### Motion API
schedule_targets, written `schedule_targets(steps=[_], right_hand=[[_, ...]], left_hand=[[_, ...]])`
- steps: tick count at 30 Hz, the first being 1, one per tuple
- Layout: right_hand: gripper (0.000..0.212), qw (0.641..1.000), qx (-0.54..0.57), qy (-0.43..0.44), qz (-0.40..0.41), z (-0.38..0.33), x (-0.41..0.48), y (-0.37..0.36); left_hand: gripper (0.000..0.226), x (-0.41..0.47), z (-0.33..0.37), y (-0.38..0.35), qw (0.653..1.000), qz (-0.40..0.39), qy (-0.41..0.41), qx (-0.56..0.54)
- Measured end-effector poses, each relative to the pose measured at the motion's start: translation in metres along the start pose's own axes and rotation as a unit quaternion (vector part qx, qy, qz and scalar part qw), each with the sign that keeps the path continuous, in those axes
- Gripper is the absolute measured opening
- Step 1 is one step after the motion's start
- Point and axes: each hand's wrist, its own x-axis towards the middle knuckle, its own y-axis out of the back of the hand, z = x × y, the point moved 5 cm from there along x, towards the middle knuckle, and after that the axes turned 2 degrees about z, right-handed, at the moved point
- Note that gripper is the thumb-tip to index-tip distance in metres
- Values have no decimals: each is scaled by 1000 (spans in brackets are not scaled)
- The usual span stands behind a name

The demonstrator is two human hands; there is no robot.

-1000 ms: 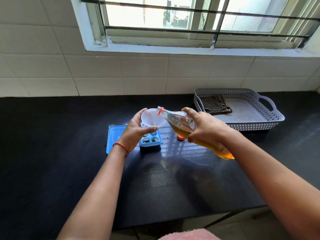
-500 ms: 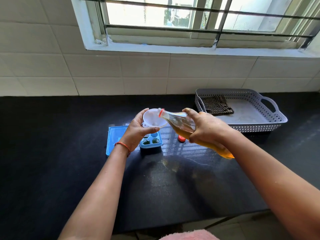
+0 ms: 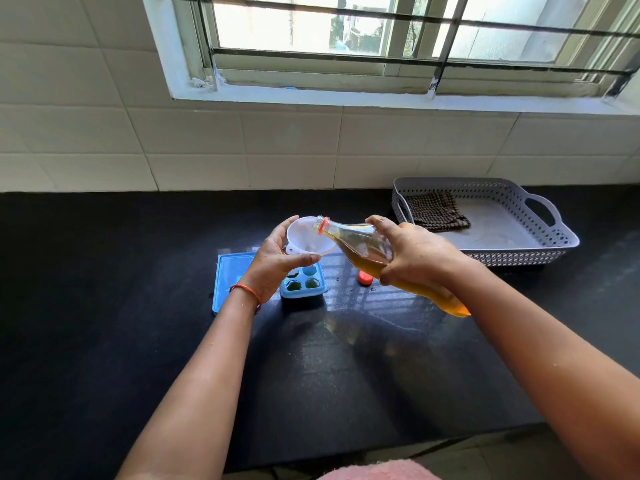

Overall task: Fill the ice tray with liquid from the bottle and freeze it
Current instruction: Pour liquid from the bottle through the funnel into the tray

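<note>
Near the centre of the frame, the left hand (image 3: 273, 261) holds the white plastic funnel (image 3: 304, 235) between thumb and fingers, above the blue ice tray (image 3: 304, 285) on the black counter (image 3: 104, 306). The right hand (image 3: 415, 258) grips the clear plastic bottle of amber liquid (image 3: 356, 239) around its middle. The bottle is tilted, its mouth over the funnel's rim.

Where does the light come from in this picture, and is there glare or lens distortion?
Head view: daylight comes through the window behind the counter, and its panes are washed out. In the same view, a barred bright reflection lies on the black counter beside the ice tray, the wide lens bends the wall tiles, and the bottle looks sharp.
</note>
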Motion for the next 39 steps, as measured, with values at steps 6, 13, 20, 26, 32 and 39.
schedule_targets(steps=[6,13,20,26,32,39], right_hand=[[105,1000,0,0,-7,-1,1,0],[105,1000,2,-1,-6,0,2,0],[106,1000,11,-2,0,0,4,0],[105,1000,8,0,0,1,5,0],[106,1000,3,3,-3,1,7,0],[106,1000,6,1,-11,0,7,0]], left_hand=[[78,-1,2,-1,1000,0,-1,-1],[78,0,4,0,1000,-1,0,-1],[79,0,3,0,1000,6,-1,-8],[79,1,3,-1,1000,2,0,-12],[79,1,3,-2,1000,3,0,-22],[79,2,1,-2,1000,-2,2,-27]])
